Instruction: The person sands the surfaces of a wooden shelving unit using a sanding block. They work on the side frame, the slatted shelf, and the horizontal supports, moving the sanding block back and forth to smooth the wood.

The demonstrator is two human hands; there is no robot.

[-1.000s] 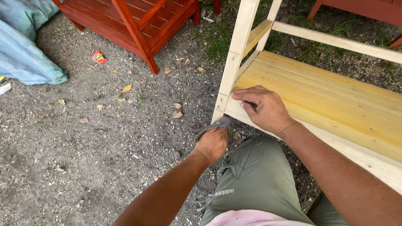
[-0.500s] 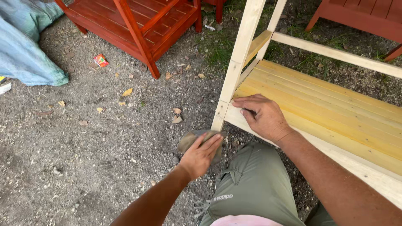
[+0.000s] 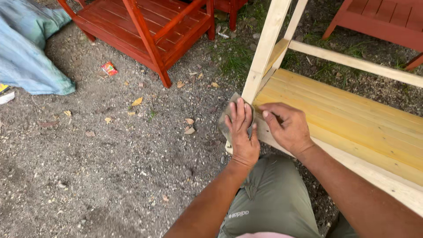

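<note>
**Entry: sanding at the corner post of a bare wooden shelf**

Far left of my hands: blue-grey cloth bundle [image 3: 24, 57] on the gravel ground [image 3: 110, 167]. Up and left of them: red-stained shelf unit [image 3: 145, 26], finished in colour.

Left hand [image 3: 242, 132]: fingers flat and extended, pressing a sheet of sandpaper [image 3: 225, 115] against the foot of the pale corner post [image 3: 264, 53].

Right hand [image 3: 286, 128]: just right of the left, fingers curled, resting on the front rail [image 3: 352, 163]; it grips nothing that I can see.

Right of both: slatted yellow shelf [image 3: 352, 119], unpainted.

Progress, as I judge it: the frame stands assembled; sanding is in hand at this corner; no stain on it yet.
</note>
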